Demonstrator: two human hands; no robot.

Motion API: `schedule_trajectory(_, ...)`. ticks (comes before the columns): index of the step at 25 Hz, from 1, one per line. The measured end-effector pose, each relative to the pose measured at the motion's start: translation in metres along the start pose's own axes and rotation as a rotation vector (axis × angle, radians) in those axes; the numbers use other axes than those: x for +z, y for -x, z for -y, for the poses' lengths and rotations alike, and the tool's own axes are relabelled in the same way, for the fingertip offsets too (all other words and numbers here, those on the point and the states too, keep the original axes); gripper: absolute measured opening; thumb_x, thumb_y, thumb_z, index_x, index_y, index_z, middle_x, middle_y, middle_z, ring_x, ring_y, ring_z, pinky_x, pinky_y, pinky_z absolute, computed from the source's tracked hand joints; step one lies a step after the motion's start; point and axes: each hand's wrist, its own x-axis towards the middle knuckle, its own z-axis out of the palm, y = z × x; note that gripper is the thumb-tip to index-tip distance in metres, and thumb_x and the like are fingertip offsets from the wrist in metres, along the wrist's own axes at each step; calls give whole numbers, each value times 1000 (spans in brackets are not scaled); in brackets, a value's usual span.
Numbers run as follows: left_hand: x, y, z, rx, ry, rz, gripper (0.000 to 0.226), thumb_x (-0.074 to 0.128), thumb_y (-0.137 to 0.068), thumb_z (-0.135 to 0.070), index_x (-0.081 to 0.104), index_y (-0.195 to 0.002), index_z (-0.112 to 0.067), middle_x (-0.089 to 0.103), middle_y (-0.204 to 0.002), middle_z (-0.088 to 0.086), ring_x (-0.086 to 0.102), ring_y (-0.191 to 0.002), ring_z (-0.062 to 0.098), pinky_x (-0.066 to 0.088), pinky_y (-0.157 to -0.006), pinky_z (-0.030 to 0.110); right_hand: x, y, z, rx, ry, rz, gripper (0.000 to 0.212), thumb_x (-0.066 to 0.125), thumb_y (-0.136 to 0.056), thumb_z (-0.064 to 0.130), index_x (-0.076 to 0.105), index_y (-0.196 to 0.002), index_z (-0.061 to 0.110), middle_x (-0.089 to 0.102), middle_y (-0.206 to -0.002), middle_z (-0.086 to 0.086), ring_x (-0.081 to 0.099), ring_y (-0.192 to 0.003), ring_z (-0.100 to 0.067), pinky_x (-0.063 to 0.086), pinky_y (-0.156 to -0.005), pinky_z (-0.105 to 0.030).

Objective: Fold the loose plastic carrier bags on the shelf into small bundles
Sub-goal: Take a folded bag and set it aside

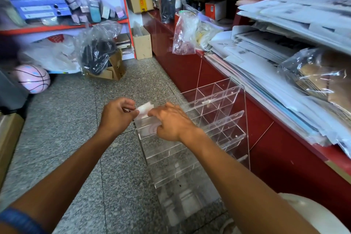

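Two hands pinch one small folded white plastic bag (pixel 145 110): left hand (pixel 116 115), right hand (pixel 171 122); risk: slick film slips, unfolding above the clear acrylic rack (pixel 224 118) beneath them.

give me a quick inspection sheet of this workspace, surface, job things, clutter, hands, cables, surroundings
surface: clear acrylic tiered rack standing on a speckled stone floor, beside a red counter
job's things: small white folded plastic bundle at the rack's top edge
clutter: clear bags, stacked papers, cardboard boxes, pink basketball
hands: left hand pinches the bundle; right hand has curled fingers on it
cables: nothing seen
surroundings: shop shelves, blue binders
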Motion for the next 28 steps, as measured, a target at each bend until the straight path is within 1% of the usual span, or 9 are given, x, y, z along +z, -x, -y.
schedule_trajectory(4, 5, 9, -22, 28, 76, -10, 26, 73, -85, -17, 68, -110, -18, 68, -103, -4, 63, -88, 13, 53, -80, 32, -14, 30, -18, 30, -32, 0, 57, 61, -81, 16, 47, -135, 27, 50, -141, 0, 40, -136, -23, 23, -118, -50)
schedule_trajectory(6, 14, 16, -39, 63, 183, 50, 27, 71, -87, -16, 66, -114, -19, 68, -106, -2, 63, -95, 12, 51, -84, 29, -32, 58, -30, 66, -9, -6, 65, 62, -81, 9, 43, -141, 26, 45, -147, 0, 36, -139, -22, 24, -119, -47)
schedule_trajectory(8, 33, 26, -64, 120, 243, 140, 30, 71, -87, -16, 65, -115, -22, 69, -108, -3, 64, -100, 12, 50, -90, 29, -52, 97, -44, 108, 10, -66, 60, 62, -84, 10, 44, -140, 24, 46, -145, 0, 40, -136, -19, 29, -118, -43)
schedule_trajectory(10, 64, 37, -100, 209, 267, 259, 35, 73, -85, -17, 63, -117, -27, 69, -110, -5, 63, -104, 9, 47, -97, 30, -70, 146, -66, 208, -55, -160, 51, 61, -88, 13, 47, -136, 22, 55, -135, -3, 53, -121, -14, 37, -112, -36)
schedule_trajectory(12, 100, 55, -142, 331, 263, 377, 44, 76, -83, -20, 59, -122, -32, 66, -114, -9, 60, -108, 4, 43, -99, 27, -81, 200, -88, 346, -87, -255, 46, 60, -91, 22, 46, -135, 25, 63, -120, -8, 64, -97, -14, 47, -97, -32)
schedule_trajectory(16, 169, 103, -224, 540, 270, 571, 56, 78, -81, -23, 54, -132, -31, 62, -122, -11, 56, -113, 3, 40, -98, 23, -83, 316, -130, 615, 126, -438, 57, 59, -88, 41, 44, -140, 23, 55, -137, -3, 52, -121, -28, 45, -101, -41)
schedule_trajectory(19, 213, 146, -274, 712, 236, 723, 63, 81, -78, -32, 53, -134, -30, 62, -123, -12, 55, -114, 1, 38, -97, 19, -76, 416, -149, 828, 200, -450, 57, 57, -86, 45, 47, -138, 23, 54, -137, 1, 50, -121, -29, 44, -99, -42)
schedule_trajectory(24, 276, 212, -340, 982, 149, 898, 67, 78, -73, -45, 54, -134, -31, 62, -123, -13, 56, -115, 2, 40, -95, 18, -71, 541, -159, 1133, 224, -408, 62, 58, -90, 42, 38, -146, 24, 43, -148, 5, 43, -128, -25, 41, -103, -39)
schedule_trajectory(28, 327, 267, -383, 1070, 5, 907, 56, 69, -82, -50, 55, -132, -26, 58, -131, -9, 57, -115, 13, 42, -91, 26, -54, 601, -168, 1256, 164, -427, 58, 58, -91, 36, 41, -145, 24, 42, -149, 7, 45, -127, -24, 41, -99, -36)
